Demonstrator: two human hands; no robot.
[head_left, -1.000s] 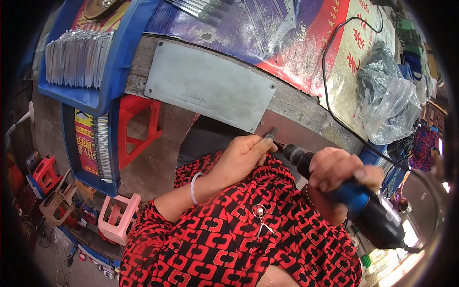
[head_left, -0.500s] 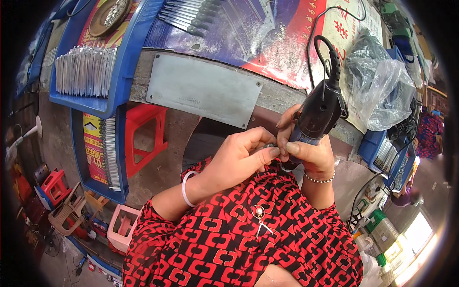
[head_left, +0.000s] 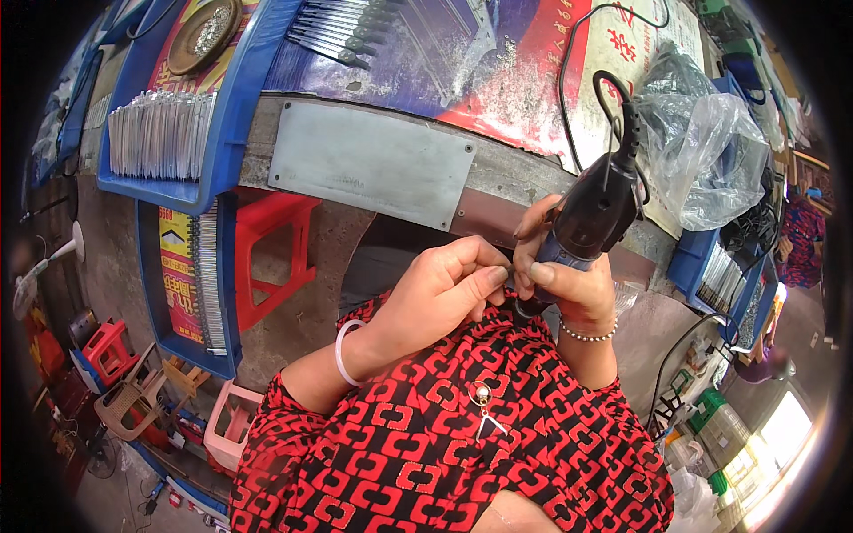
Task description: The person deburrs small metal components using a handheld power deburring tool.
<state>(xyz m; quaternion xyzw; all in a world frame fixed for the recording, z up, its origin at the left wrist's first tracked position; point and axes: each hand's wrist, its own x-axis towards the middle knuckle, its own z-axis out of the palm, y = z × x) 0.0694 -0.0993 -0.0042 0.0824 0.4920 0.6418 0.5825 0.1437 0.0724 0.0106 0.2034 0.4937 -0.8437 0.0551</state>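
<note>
My right hand is wrapped round the front part of a black corded handheld power tool, which is tilted with its cord end up and its nose down toward my lap. The fingertips of my left hand are pinched together just left of the tool, close to my right fingers. Whatever the left fingers hold is hidden or too small to name. Both hands are over my lap, in front of the bench edge and its bolted grey metal plate.
At left, a blue tray holds a row of thin metal strips and a round dish. Dark slim parts lie on the bench. Clear plastic bags and another blue bin are at right. A red stool stands below.
My view has shifted slightly. Both hands stay close together with the power tool in my right; a small dark thing seen at my left fingertips earlier is now mostly hidden.
</note>
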